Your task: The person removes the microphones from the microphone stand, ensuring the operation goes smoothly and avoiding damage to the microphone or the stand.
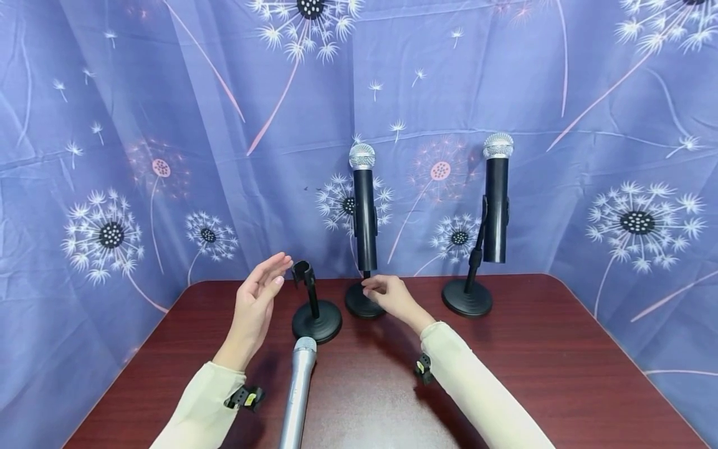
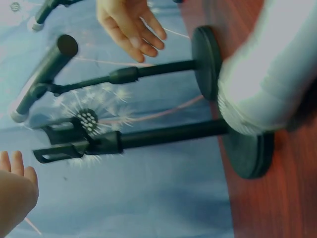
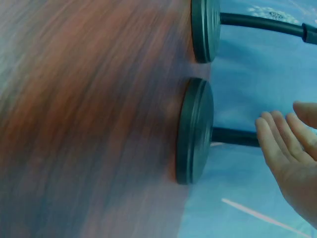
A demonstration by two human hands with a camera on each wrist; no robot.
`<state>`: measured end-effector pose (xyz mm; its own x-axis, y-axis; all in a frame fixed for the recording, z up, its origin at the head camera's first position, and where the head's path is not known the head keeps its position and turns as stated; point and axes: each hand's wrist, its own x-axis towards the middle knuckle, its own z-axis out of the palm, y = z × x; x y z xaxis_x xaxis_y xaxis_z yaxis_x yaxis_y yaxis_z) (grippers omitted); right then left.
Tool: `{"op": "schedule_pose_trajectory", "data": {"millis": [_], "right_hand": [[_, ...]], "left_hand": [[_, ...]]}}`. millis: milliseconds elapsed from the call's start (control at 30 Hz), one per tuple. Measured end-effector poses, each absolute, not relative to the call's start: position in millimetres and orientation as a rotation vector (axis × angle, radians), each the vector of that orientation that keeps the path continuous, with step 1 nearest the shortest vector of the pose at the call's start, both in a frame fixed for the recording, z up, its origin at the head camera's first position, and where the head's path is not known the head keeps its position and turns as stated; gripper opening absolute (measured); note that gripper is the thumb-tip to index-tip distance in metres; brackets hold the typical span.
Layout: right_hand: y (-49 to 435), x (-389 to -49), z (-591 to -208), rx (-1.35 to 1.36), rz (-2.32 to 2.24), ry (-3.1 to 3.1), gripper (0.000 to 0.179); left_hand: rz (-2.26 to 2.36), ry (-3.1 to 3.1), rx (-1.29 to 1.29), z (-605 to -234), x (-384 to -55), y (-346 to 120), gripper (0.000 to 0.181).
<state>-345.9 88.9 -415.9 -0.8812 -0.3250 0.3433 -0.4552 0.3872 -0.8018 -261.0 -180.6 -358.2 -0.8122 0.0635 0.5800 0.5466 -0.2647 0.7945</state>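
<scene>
My left hand (image 1: 252,318) is raised with straight fingers, just left of an empty microphone stand (image 1: 318,324) and apart from it in the left wrist view. A silver microphone (image 1: 297,396) lies on the table in front of that stand; its head looms large and blurred in the left wrist view. Beside the middle stand (image 1: 361,304), my right hand (image 1: 395,300) has its fingers extended, holding nothing. In the right wrist view this hand (image 3: 294,158) overlaps the stand's pole (image 3: 235,136); whether it touches, I cannot tell. The middle stand carries a black microphone (image 1: 364,212) with a silver head.
A third stand (image 1: 467,298) on the right bears another black microphone (image 1: 496,206), tilted slightly. All stand on a dark red wooden table (image 1: 538,362). A blue cloth (image 1: 269,206) with dandelion prints hangs behind the table's back edge and along its sides.
</scene>
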Motion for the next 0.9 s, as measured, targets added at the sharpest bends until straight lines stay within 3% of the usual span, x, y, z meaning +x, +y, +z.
{"op": "schedule_pose_trajectory", "data": {"millis": [367, 733, 900], "right_hand": [[92, -361, -427, 0.368, 1.624, -2.267, 0.025], [81, -371, -432, 0.299, 1.862, -2.235, 0.04], [76, -378, -436, 0.275, 1.851, -2.261, 0.028]], "left_hand": [[-2.249, -1.693, -0.884, -362, -240, -165, 0.032], [-2.356, -2.076, -0.663, -386, -235, -154, 0.04], [-2.385, -2.101, -0.661, -390, -236, -152, 0.042]]}}
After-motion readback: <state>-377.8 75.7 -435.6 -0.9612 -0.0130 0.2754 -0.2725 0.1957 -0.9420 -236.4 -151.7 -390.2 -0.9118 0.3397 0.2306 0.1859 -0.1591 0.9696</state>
